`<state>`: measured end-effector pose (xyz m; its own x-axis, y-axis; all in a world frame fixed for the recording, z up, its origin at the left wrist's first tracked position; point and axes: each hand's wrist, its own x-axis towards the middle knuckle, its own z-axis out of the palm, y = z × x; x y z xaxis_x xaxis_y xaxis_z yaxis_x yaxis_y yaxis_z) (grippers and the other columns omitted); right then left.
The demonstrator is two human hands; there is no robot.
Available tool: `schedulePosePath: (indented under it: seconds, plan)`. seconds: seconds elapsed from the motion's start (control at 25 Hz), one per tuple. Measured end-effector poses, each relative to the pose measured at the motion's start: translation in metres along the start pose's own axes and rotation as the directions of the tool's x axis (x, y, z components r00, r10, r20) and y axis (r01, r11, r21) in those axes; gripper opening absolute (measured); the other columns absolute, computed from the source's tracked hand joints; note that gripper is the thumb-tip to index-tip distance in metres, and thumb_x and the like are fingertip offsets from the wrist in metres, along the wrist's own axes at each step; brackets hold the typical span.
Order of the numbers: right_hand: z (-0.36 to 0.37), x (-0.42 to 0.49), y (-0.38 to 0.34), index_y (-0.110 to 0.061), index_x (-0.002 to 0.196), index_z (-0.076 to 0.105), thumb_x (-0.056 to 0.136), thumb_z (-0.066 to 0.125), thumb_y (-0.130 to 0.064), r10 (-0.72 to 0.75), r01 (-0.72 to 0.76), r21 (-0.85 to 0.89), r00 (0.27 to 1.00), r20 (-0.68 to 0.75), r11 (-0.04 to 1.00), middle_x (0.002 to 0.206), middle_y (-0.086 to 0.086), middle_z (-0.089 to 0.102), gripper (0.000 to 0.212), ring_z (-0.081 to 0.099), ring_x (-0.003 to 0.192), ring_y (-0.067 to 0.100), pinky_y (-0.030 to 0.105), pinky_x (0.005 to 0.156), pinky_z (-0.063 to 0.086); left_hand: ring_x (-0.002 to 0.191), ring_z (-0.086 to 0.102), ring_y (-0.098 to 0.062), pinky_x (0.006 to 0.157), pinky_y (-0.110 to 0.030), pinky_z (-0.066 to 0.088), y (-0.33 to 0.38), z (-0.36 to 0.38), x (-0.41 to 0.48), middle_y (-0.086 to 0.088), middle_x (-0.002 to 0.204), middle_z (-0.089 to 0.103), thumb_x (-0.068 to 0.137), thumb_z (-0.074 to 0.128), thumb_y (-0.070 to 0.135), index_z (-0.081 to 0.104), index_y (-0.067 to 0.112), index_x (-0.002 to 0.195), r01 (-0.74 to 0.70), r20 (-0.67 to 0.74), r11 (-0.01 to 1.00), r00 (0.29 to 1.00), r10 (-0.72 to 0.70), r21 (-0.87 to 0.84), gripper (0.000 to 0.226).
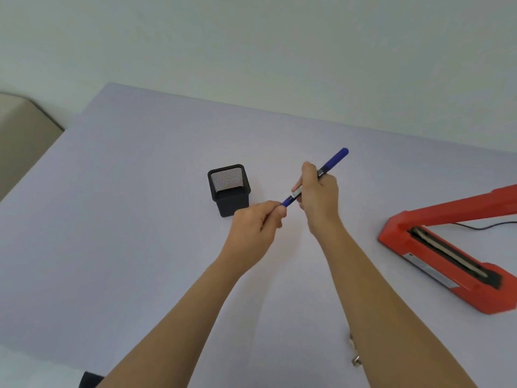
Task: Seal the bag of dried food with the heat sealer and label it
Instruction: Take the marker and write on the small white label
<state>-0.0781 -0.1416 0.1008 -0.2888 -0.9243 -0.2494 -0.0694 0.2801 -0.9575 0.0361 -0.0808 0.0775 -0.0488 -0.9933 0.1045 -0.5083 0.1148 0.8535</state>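
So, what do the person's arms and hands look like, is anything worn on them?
The left hand and the right hand are bare: no gloves, no rings or watch visible. The left forearm and right forearm are bare too, with no sleeves in view.

The blue marker pen [335,158] slants from 7 to 1 o'clock at centre, near end pinched by the left hand [256,222], barrel gripped by the right hand [319,196]; the red heat sealer [447,261] sits at 3 o'clock, arm raised.

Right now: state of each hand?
Left hand: pinches the near end of the blue pen.
Right hand: grips the blue pen's barrel.
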Motion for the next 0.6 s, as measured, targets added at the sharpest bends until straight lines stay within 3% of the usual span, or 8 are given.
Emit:
schedulePosePath:
  seconds: [0.08, 0.16, 0.28, 0.4, 0.48, 0.6]
  plan:
    - [0.002, -0.003, 0.008, -0.014, 0.043, 0.049, 0.089, 0.045, -0.025, 0.012, -0.011, -0.028, 1.0, 0.026, 1.0, 0.037, -0.007, 0.047, 0.048, 0.041, 0.041, 0.013, 0.029, 0.051, 0.038, 0.059, 0.053, -0.008, 0.063, -0.025, 0.045, -0.005, 0.0, -0.008, 0.005, 0.062, 0.06, 0.096, 0.047, 0.024, 0.066, 0.012, 0.079, 0.227, 0.123, 0.958, 0.97, -0.208, -0.173, 0.028]
    - [0.007, -0.01, 0.021, -0.013, 0.043, 0.049, 0.089, 0.045, -0.024, 0.046, -0.043, -0.054, 0.998, 0.044, 0.998, 0.035, -0.008, 0.046, 0.047, 0.042, 0.041, 0.013, 0.029, 0.05, 0.039, 0.06, 0.051, -0.01, 0.065, -0.024, 0.043, -0.013, -0.003, -0.015, 0.004, 0.06, 0.058, 0.096, 0.046, 0.022, 0.066, 0.011, 0.076, 0.386, 0.244, 0.854, 0.917, -0.315, -0.347, 0.03]
    - [0.017, -0.016, 0.035, -0.013, 0.043, 0.048, 0.087, 0.045, -0.023, 0.103, -0.101, -0.036, 0.993, 0.064, 0.994, 0.032, -0.009, 0.046, 0.046, 0.042, 0.041, 0.012, 0.028, 0.05, 0.039, 0.056, 0.047, -0.009, 0.059, -0.019, 0.041, -0.023, -0.009, -0.025, 0.004, 0.055, 0.055, 0.097, 0.044, 0.017, 0.064, 0.008, 0.073, 0.52, 0.371, 0.666, 0.853, -0.368, -0.535, 0.032]
    - [0.028, -0.019, 0.043, -0.013, 0.042, 0.047, 0.086, 0.045, -0.021, 0.143, -0.141, -0.032, 0.987, 0.07, 0.989, 0.034, -0.008, 0.045, 0.046, 0.041, 0.041, 0.013, 0.029, 0.05, 0.038, 0.051, 0.043, -0.009, 0.054, -0.015, 0.041, -0.029, -0.016, -0.029, 0.004, 0.052, 0.051, 0.096, 0.043, 0.015, 0.062, 0.005, 0.072, 0.592, 0.437, 0.541, 0.806, -0.4, -0.598, 0.032]
    - [0.034, -0.019, 0.044, -0.012, 0.043, 0.047, 0.086, 0.045, -0.021, 0.162, -0.16, -0.035, 0.985, 0.063, 0.986, 0.039, -0.005, 0.046, 0.044, 0.041, 0.042, 0.014, 0.029, 0.05, 0.038, 0.05, 0.042, -0.009, 0.053, -0.015, 0.04, -0.034, -0.021, -0.03, 0.004, 0.051, 0.05, 0.096, 0.044, 0.015, 0.062, 0.005, 0.071, 0.602, 0.444, 0.532, 0.798, -0.407, -0.595, 0.033]
    - [0.044, -0.02, 0.045, -0.011, 0.048, 0.047, 0.087, 0.043, -0.021, 0.195, -0.194, -0.047, 0.98, 0.024, 0.98, 0.048, 0.0, 0.048, 0.041, 0.042, 0.046, 0.015, 0.029, 0.049, 0.039, 0.053, 0.045, -0.01, 0.058, -0.019, 0.041, -0.037, -0.024, -0.028, 0.006, 0.051, 0.053, 0.096, 0.046, 0.017, 0.065, 0.009, 0.069, 0.524, 0.328, 0.742, 0.849, -0.414, -0.419, 0.034]
